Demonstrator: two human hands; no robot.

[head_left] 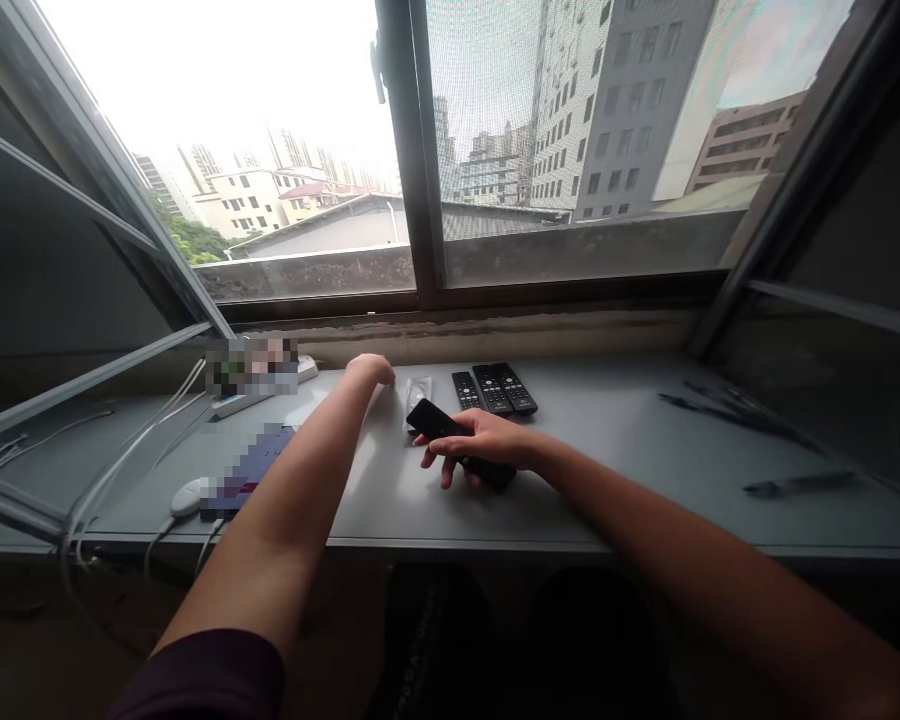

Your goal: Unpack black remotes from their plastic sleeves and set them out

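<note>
Remote (430, 418) is slanting far-L to near-R, R hand (489, 438) gripping it nearside of remote row (493, 388); L hand (373, 370) sitting L of row, grip: can't tell.

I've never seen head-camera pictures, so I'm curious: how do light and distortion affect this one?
Head view: sky glares through the window; the table has a pale sheen near the left hand, and deep shadow lies below. Head view again: the left metal frame slants, perhaps wide-angle stretch, and blocky pixels hide things beside the white strip.

Plastic remotes (496, 390), smooth, glossy tabletop (607, 410)
</note>
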